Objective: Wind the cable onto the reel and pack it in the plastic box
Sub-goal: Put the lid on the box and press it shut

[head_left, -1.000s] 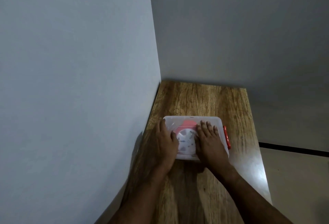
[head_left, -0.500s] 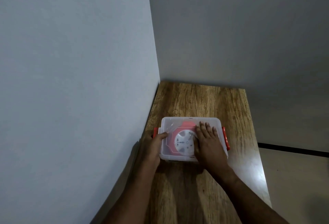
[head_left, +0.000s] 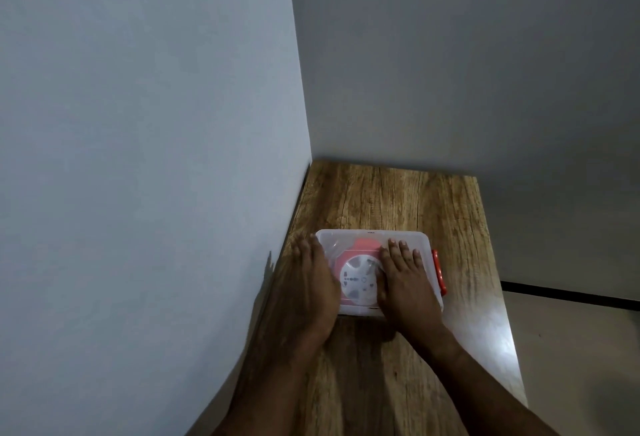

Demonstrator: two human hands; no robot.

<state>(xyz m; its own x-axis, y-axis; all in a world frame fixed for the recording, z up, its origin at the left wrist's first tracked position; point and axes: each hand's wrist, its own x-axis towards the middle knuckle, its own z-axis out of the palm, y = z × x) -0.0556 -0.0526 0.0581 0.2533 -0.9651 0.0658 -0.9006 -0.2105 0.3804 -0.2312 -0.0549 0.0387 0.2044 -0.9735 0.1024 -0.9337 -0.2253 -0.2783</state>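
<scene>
A clear plastic box (head_left: 408, 240) with its lid on sits on the wooden table. Through the lid I see the red and white cable reel (head_left: 356, 278) inside. An orange latch (head_left: 439, 271) shows on the box's right side. My left hand (head_left: 306, 283) lies flat over the box's left edge, fingers straight and blurred, and hides the left latch. My right hand (head_left: 405, 283) presses flat on the right half of the lid, fingers straight and pointing away from me.
The wooden table (head_left: 391, 193) stands in a corner, with a wall along its left edge and another behind it. Its right edge drops to the floor (head_left: 571, 349). Bare tabletop lies beyond the box and in front of it.
My left hand, which gripped the left latch half a second ago, has come back up flat over the box's left edge. My right hand has stayed on the lid.
</scene>
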